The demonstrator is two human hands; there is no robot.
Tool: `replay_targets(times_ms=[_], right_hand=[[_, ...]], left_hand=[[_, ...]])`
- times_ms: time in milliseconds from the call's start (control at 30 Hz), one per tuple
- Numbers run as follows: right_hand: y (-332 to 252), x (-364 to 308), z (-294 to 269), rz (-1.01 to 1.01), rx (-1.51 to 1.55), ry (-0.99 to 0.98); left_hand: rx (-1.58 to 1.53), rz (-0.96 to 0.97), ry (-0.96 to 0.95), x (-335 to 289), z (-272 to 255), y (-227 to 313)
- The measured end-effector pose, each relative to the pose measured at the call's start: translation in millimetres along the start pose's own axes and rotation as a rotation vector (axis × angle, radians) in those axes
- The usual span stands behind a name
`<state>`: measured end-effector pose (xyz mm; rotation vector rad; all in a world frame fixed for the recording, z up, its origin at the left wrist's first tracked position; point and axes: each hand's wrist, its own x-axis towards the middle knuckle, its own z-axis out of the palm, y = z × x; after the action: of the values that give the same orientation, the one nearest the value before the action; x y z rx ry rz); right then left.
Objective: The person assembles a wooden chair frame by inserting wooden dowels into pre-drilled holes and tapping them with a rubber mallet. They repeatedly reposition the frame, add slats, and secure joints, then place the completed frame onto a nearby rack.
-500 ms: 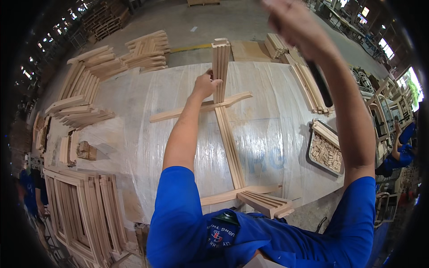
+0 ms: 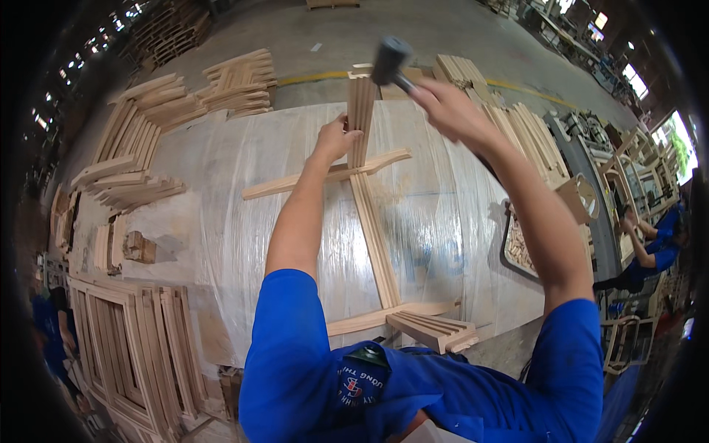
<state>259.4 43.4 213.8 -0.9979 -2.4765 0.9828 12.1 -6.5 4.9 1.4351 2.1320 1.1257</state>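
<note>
My left hand (image 2: 338,139) is wrapped round an upright grooved wooden post (image 2: 360,111) at the far end of a wooden frame. In my right hand (image 2: 452,112) is a mallet with a dark head (image 2: 390,60). The head appears by the post's top right corner; whether they touch I cannot tell. Below the post, a curved wooden crosspiece (image 2: 288,184) lies on the table, joined to a long grooved rail (image 2: 378,251). The rail runs toward me to a second crosspiece (image 2: 358,322), where another grooved post (image 2: 432,329) rises.
Plastic film covers the table (image 2: 295,295). A tray (image 2: 509,255) of wooden dowels, partly behind my right arm, sits at the right. Wooden parts (image 2: 133,140) are stacked at the left, with frames (image 2: 133,347) below them. A co-worker in blue (image 2: 657,244) is at the far right.
My right hand has swung the mallet down and to the left, from raised high to beside the post's top. The left hand keeps its grip on the post.
</note>
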Motion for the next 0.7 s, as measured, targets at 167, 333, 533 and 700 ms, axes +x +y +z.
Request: replay_targets(times_ms=[167,333,533,700], right_hand=[[144.7,-123.8,21.5,0.066,-0.127,0.087],[301.7,-318.1,40.8,0.188,-0.360,0.148],[349.6,-461.2,60.3,0.768,-0.572,-0.055],[373.6,-445.7,75.1,0.426,-0.326,0.321]], left_hand=[[-0.006,-0.056,0.087,-23.4,9.2,-13.7],[0.030,-0.045,0.003,-162.8,59.3,-59.3],[-0.076,-0.290,-0.314,-401.5,72.6,-25.3],[0.346,0.099,-0.229,-470.7,75.6,-1.2]])
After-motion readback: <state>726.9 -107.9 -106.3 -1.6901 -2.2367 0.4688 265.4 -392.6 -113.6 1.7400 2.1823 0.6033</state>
